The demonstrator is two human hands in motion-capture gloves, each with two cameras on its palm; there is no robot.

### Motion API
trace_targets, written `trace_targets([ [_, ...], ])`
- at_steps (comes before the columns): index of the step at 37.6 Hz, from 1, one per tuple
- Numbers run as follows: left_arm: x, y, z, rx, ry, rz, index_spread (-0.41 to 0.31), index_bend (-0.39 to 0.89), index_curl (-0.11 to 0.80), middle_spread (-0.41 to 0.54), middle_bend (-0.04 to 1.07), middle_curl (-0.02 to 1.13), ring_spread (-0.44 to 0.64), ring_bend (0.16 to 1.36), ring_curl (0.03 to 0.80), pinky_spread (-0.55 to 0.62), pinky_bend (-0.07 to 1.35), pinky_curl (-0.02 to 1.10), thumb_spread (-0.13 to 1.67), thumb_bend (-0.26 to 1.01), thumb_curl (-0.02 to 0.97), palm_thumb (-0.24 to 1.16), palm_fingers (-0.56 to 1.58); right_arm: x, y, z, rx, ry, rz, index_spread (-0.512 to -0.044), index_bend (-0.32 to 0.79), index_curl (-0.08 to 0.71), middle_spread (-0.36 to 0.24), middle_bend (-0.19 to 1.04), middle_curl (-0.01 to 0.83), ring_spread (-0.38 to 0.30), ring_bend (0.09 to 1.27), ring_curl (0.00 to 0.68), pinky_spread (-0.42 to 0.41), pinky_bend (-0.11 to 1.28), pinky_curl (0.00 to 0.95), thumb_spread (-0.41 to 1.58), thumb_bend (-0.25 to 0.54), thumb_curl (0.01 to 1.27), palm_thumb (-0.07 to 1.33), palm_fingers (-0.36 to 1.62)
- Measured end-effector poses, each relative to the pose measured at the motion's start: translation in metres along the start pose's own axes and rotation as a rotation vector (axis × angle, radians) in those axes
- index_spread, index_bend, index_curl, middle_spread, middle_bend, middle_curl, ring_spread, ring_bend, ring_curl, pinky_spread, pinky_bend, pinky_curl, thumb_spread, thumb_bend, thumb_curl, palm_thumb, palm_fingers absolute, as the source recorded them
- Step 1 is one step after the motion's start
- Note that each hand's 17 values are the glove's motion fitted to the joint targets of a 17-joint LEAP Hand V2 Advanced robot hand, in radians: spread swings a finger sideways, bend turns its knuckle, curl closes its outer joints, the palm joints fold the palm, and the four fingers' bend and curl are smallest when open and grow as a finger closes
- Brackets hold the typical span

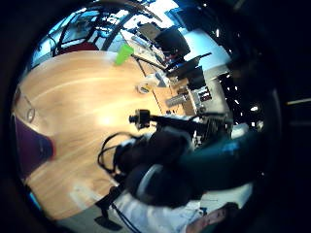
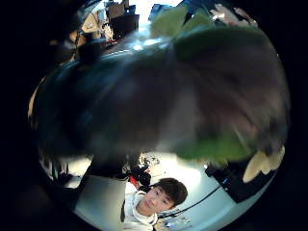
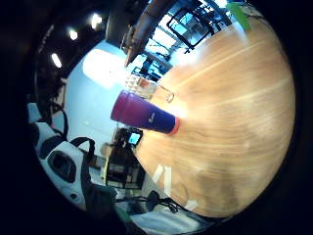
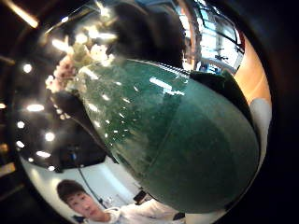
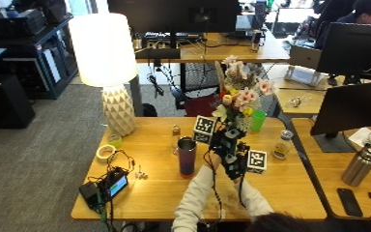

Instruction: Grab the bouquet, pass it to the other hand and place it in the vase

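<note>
Over the middle of the wooden table (image 5: 147,191) both my hands meet on the bouquet (image 5: 240,94), which stands upright with pink and cream flowers on top. My left hand (image 5: 220,140) holds its stems higher up. My right hand (image 5: 232,163) grips the lower end, and the wrapped stem end (image 4: 187,140) fills the right thumb side view. The wrap (image 2: 192,96) also lies close against my left palm. The vase, a tall purple tumbler (image 5: 187,155), stands upright on the table just left of my hands, also seen as the tumbler (image 3: 142,117) from my right palm.
A white lamp (image 5: 108,63) stands at the back left. A tape roll (image 5: 104,152) and a black device with cables (image 5: 105,186) lie at the left. A green cup (image 5: 257,121) and a small bottle (image 5: 280,144) stand right of my hands.
</note>
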State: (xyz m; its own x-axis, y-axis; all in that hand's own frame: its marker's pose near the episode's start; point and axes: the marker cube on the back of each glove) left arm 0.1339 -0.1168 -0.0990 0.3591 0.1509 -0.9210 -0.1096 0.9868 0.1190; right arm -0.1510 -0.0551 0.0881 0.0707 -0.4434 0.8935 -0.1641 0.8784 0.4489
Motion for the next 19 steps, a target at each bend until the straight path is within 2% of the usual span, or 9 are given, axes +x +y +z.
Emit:
trace_targets([
  [3, -0.010, -0.004, -0.004, 0.125, 0.013, 0.033, -0.036, 0.05, 0.277, -0.087, 0.30, 0.34, -0.12, 0.63, 0.280, -0.09, 0.45, 0.33, 0.96, -0.01, 0.322, 0.38, 0.91, 0.000, 0.009, 0.008, -0.006, 0.013, 0.016, -0.180, 0.58, 0.616, -0.139, 0.88, 0.647, -0.177, 1.06, 0.579, -0.212, 0.80, 0.535, 0.73, -0.020, 0.63, 1.03, 1.37],
  [4, -0.013, -0.005, -0.006, 0.176, 0.000, 0.046, -0.105, 0.16, 0.303, -0.151, 0.37, 0.36, -0.19, 0.62, 0.277, -0.18, 0.48, 0.34, 0.96, 0.03, 0.338, 0.45, 1.24, -0.001, 0.012, 0.011, -0.012, 0.020, 0.020, -0.180, 0.58, 0.618, -0.139, 0.88, 0.647, -0.177, 1.06, 0.578, -0.212, 0.80, 0.535, 0.73, -0.020, 0.64, 1.03, 1.37],
  [5, -0.016, -0.005, -0.009, 0.225, -0.017, 0.058, -0.143, 0.21, 0.317, -0.188, 0.44, 0.37, -0.23, 0.62, 0.281, -0.23, 0.48, 0.33, 0.95, 0.06, 0.360, 0.52, 1.41, -0.001, 0.015, 0.014, -0.021, 0.026, 0.022, -0.180, 0.58, 0.620, -0.139, 0.88, 0.647, -0.177, 1.06, 0.578, -0.212, 0.80, 0.536, 0.73, -0.020, 0.64, 1.03, 1.37],
  [6, -0.018, -0.004, -0.011, 0.269, -0.036, 0.067, -0.164, 0.22, 0.330, -0.215, 0.50, 0.40, -0.25, 0.64, 0.303, -0.26, 0.49, 0.35, 0.89, 0.07, 0.388, 0.57, 1.49, -0.001, 0.018, 0.016, -0.032, 0.031, 0.019, -0.180, 0.58, 0.621, -0.139, 0.88, 0.647, -0.177, 1.06, 0.578, -0.212, 0.80, 0.536, 0.73, -0.020, 0.64, 1.03, 1.37],
  [9, -0.024, -0.002, -0.019, 0.357, -0.088, 0.090, -0.222, 0.30, 0.377, -0.264, 0.58, 0.46, -0.30, 0.70, 0.357, -0.32, 0.50, 0.39, 0.72, 0.08, 0.454, 0.67, 1.53, -0.001, 0.026, 0.025, -0.087, 0.020, -0.007, -0.181, 0.58, 0.626, -0.139, 0.88, 0.647, -0.177, 1.07, 0.578, -0.215, 0.80, 0.535, 0.72, -0.028, 0.65, 1.01, 1.37],
  [14, -0.016, 0.005, -0.037, 0.401, -0.143, 0.140, -0.292, 0.42, 0.438, -0.316, 0.66, 0.51, -0.35, 0.75, 0.405, -0.37, 0.52, 0.41, 0.58, 0.05, 0.515, 0.73, 1.52, 0.000, 0.037, 0.036, -0.263, -0.008, -0.088, -0.182, 0.54, 0.625, -0.137, 0.88, 0.641, -0.176, 1.06, 0.569, -0.233, 0.77, 0.522, 0.73, -0.049, 0.65, 0.94, 1.35],
  [16, -0.005, 0.006, -0.048, 0.435, -0.164, 0.169, -0.308, 0.45, 0.455, -0.330, 0.68, 0.53, -0.36, 0.76, 0.418, -0.39, 0.53, 0.42, 0.54, 0.05, 0.537, 0.76, 1.50, 0.010, 0.033, 0.033, -0.302, 0.069, -0.179, -0.183, 0.47, 0.608, -0.132, 0.87, 0.629, -0.179, 1.04, 0.558, -0.252, 0.75, 0.509, 0.76, -0.072, 0.63, 0.88, 1.30],
  [17, 0.003, 0.006, -0.055, 0.455, -0.170, 0.185, -0.316, 0.46, 0.463, -0.334, 0.69, 0.53, -0.37, 0.77, 0.423, -0.39, 0.54, 0.42, 0.52, 0.05, 0.548, 0.77, 1.50, 0.017, 0.030, 0.029, -0.312, 0.131, -0.240, -0.183, 0.45, 0.608, -0.131, 0.87, 0.626, -0.179, 1.03, 0.554, -0.257, 0.74, 0.504, 0.78, -0.058, 0.63, 0.88, 1.31],
  [19, 0.021, 0.007, -0.068, 0.499, -0.174, 0.218, -0.328, 0.47, 0.475, -0.343, 0.71, 0.54, -0.38, 0.78, 0.432, -0.40, 0.54, 0.42, 0.49, 0.04, 0.568, 0.78, 1.48, 0.027, 0.024, 0.021, -0.320, 0.232, -0.336, -0.186, 0.37, 0.589, -0.125, 0.81, 0.603, -0.179, 0.98, 0.532, -0.267, 0.74, 0.494, 0.84, -0.072, 0.60, 0.81, 1.22],
])
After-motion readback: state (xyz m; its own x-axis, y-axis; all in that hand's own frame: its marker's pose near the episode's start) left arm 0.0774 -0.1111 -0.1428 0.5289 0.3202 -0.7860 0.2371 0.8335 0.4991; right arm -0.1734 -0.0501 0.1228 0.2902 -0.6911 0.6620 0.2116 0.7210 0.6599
